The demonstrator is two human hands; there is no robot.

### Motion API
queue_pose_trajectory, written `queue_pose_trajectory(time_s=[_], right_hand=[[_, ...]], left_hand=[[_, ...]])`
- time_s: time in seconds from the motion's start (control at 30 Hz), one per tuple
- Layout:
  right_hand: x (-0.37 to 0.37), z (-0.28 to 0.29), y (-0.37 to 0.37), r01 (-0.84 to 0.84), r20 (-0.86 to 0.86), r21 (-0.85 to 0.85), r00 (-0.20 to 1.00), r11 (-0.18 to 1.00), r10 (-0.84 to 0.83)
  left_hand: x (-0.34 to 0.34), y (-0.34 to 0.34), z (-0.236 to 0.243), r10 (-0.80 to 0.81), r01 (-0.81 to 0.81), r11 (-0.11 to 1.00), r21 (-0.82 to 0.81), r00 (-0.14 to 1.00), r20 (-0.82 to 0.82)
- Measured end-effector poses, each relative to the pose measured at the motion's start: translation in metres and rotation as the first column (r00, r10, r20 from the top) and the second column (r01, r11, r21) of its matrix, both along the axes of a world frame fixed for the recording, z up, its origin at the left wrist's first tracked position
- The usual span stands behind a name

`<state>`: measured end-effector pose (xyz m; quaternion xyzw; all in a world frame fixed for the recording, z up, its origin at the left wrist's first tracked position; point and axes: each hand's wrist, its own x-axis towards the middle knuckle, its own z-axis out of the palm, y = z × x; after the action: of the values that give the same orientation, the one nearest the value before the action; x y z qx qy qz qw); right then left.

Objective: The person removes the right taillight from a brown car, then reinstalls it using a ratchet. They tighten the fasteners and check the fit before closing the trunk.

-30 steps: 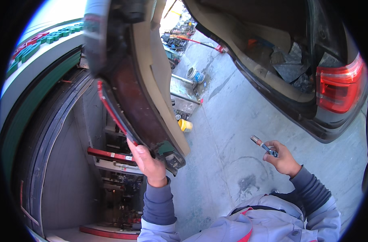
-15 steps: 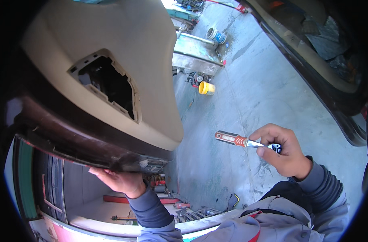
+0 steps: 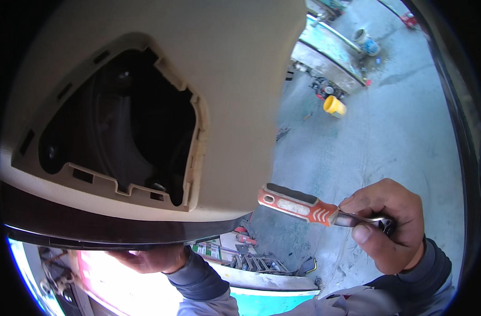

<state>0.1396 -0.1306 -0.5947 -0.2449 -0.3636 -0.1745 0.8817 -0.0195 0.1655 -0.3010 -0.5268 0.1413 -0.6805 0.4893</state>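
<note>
The beige trim panel (image 3: 235, 105) of a tailgate fills the upper left, with an open cavity (image 3: 114, 118) rimmed by clip slots and dark inside. Along its bottom runs a dark painted edge (image 3: 93, 231). My left hand (image 3: 158, 258) grips beneath this edge, fingers partly hidden. My right hand (image 3: 385, 224), at lower right, is closed round the metal head of a ratchet (image 3: 303, 209); its orange-and-black handle points left, toward the lower right corner of the trim.
Concrete floor (image 3: 377, 142) spreads to the right, with a metal bench (image 3: 327, 66), a white-and-blue bucket (image 3: 366, 43) and a yellow bucket (image 3: 335, 107). A dark car edge (image 3: 456, 105) curves at far right. Metal tools and parts (image 3: 264, 260) lie low in the background.
The trim panel has swung into close view and now fills much more of the picture. The right hand's ratchet is nearer the trim's corner; the left hand now sits lower, more hidden under the edge.
</note>
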Motion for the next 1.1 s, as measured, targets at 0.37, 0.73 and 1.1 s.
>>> queue_pose_trajectory(time_s=[0.37, 0.73, 1.1], right_hand=[[0.055, 0.070, 0.017, -0.144, 0.337, 0.123, 0.937, 0.982, 0.095], [0.071, 0.088, 0.020, -0.209, 0.418, 0.072, 0.894, 0.975, 0.160], [0.048, 0.091, 0.027, 0.011, 0.432, 0.040, 0.902, 0.999, -0.027]], left_hand=[[0.021, -0.070, -0.017, -0.873, 0.489, 0.374, -0.788, 0.472, -0.121], [0.025, -0.101, -0.030, -0.985, 0.180, 0.127, -0.975, 0.142, -0.102], [0.015, -0.102, -0.038, -0.981, 0.154, 0.084, -0.985, 0.186, -0.055]])
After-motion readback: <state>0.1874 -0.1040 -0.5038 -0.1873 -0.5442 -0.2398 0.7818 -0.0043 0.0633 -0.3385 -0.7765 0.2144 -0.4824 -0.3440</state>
